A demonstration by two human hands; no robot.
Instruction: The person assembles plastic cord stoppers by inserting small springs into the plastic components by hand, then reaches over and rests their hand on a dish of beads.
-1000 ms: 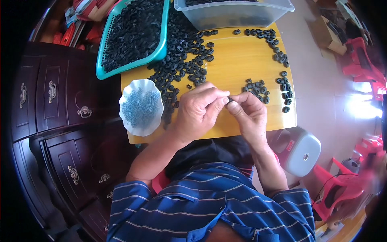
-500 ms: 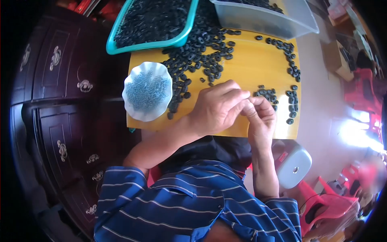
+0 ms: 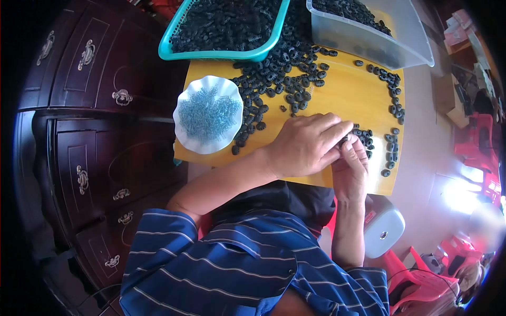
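The left hand (image 3: 303, 145) and right hand (image 3: 350, 168) met near the front of the yellow surface (image 3: 337, 97), each closed in a fingertip pinch on one small black piece (image 3: 345, 140). The fingers partly hid it. Just beyond them lay a little cluster of black pieces (image 3: 366, 139), its near side covered by the hands.

A white wavy-edged dish (image 3: 211, 149) of bluish bits (image 3: 208, 113) stood at the surface's left side, near the left forearm. Beyond it, a loose heap of black pieces (image 3: 274, 68) spread out from beside a full green basket (image 3: 163, 45). A cloudy plastic tub (image 3: 363, 47), also holding black pieces, took up the far right corner, and more pieces lined the right edge (image 3: 392, 152). Dark wooden drawers (image 3: 89, 142) stood to the left; pink chairs (image 3: 432, 284) crowded the floor at right.
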